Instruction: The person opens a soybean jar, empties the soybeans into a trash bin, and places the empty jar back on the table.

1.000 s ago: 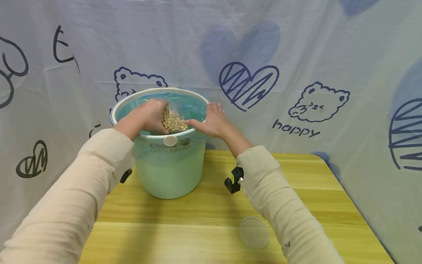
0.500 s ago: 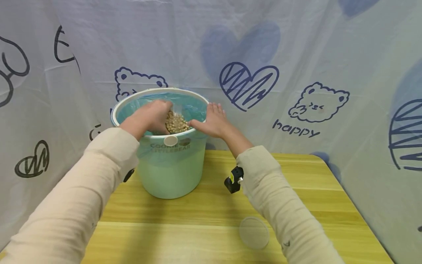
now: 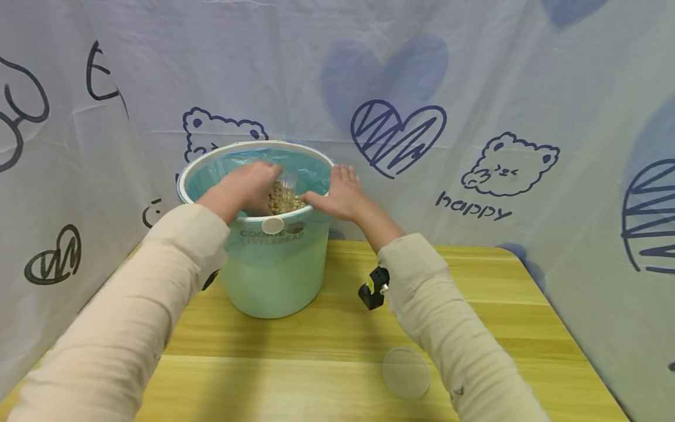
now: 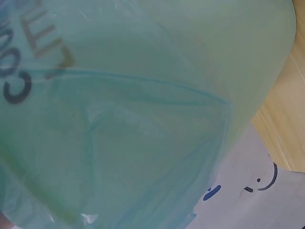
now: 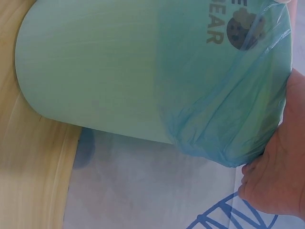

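Note:
Inside the mouth of a mint-green trash can (image 3: 271,269), my left hand (image 3: 248,184) is curled round a clear container of soybeans (image 3: 285,199); its fingertips are hidden. A thin blue bag (image 3: 311,170) lines the can and folds down outside, plainly seen in the left wrist view. My right hand (image 3: 340,196) rests at the right side of the white rim (image 3: 229,147), fingers straight on the outer side, thumb stretched across the opening close to the container. In the right wrist view the right hand (image 5: 279,176) lies against the bag-covered rim.
The can stands toward the back of a wooden table (image 3: 316,340). A flat, clear round lid (image 3: 406,372) lies nearer the front. A printed cloth (image 3: 495,70) hangs behind and to both sides. Black wrist cameras (image 3: 373,288) sit below the sleeves.
My left hand has shifted right and slightly down inside the can, carrying the container of soybeans. The container sits lower behind the rim now. My right hand stays in place.

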Available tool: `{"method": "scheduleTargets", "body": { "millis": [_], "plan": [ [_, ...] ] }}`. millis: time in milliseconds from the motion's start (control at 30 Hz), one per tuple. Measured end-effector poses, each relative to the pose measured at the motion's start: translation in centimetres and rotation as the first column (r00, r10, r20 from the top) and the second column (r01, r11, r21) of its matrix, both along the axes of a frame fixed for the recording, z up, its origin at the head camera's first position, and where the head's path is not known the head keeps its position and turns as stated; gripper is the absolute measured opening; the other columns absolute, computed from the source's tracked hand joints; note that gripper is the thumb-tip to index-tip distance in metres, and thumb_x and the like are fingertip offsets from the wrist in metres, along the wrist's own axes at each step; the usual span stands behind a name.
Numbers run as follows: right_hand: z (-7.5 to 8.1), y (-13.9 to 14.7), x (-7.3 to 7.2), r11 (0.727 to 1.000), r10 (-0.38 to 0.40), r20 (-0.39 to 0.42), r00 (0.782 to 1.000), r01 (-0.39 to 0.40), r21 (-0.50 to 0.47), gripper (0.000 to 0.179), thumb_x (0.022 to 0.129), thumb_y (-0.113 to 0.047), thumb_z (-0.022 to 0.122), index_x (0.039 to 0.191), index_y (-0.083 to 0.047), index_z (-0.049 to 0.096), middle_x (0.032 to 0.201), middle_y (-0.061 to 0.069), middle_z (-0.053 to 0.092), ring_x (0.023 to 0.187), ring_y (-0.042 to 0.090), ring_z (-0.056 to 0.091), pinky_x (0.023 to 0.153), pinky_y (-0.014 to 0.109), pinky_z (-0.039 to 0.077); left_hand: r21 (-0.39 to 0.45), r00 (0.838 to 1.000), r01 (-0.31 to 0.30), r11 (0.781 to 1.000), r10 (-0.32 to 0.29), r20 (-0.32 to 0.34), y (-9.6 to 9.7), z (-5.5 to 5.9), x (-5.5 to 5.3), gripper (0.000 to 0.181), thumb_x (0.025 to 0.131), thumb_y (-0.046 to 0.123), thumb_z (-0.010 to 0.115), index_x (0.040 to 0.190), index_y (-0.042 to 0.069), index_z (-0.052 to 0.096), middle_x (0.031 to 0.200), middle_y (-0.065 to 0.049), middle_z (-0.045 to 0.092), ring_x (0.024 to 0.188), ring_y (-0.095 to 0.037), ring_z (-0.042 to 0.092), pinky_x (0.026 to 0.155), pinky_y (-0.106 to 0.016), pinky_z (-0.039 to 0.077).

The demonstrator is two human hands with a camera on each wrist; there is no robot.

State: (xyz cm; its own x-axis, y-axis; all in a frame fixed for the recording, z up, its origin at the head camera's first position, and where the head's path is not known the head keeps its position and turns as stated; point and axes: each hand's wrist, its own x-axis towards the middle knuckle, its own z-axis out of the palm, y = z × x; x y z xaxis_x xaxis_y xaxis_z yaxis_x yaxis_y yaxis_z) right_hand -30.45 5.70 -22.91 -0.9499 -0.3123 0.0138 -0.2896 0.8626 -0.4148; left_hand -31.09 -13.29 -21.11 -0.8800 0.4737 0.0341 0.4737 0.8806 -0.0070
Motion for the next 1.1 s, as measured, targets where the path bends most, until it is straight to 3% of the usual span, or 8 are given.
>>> {"method": "scheduleTargets", "body": {
  "millis": [467, 1100],
  "plan": [
    [-0.02, -0.12, 0.07, 1.000, -0.001, -0.007, 1.000, 0.001, 0.016, 0.095, 0.089, -0.055, 0.043, 0.146, 0.006, 0.000, 0.154, 0.022, 0.000, 0.143, 0.036, -0.004, 0.119, 0.043, 0.001, -0.090, 0.997, 0.043, 0.995, -0.049, -0.066, -0.09, -0.28, 0.15, 0.073, 0.066, 0.018, 0.079, 0.124, -0.009, 0.045, 0.121, -0.027, 0.053, 0.115, -0.043, 0.049, 0.099, -0.051, 0.043],
    [-0.09, -0.08, 0.18, 1.000, -0.004, -0.014, 1.000, 0.004, -0.001, 0.096, 0.088, -0.056, 0.044, 0.146, 0.006, 0.001, 0.154, 0.022, 0.000, 0.144, 0.035, -0.004, 0.119, 0.043, 0.000, -0.118, 0.996, 0.033, 0.993, -0.043, -0.084, -0.58, 0.59, 0.35, 0.086, 0.061, 0.018, 0.083, 0.130, -0.008, 0.039, 0.131, -0.028, 0.046, 0.122, -0.044, 0.042, 0.105, -0.052, 0.038]
  ]
}}
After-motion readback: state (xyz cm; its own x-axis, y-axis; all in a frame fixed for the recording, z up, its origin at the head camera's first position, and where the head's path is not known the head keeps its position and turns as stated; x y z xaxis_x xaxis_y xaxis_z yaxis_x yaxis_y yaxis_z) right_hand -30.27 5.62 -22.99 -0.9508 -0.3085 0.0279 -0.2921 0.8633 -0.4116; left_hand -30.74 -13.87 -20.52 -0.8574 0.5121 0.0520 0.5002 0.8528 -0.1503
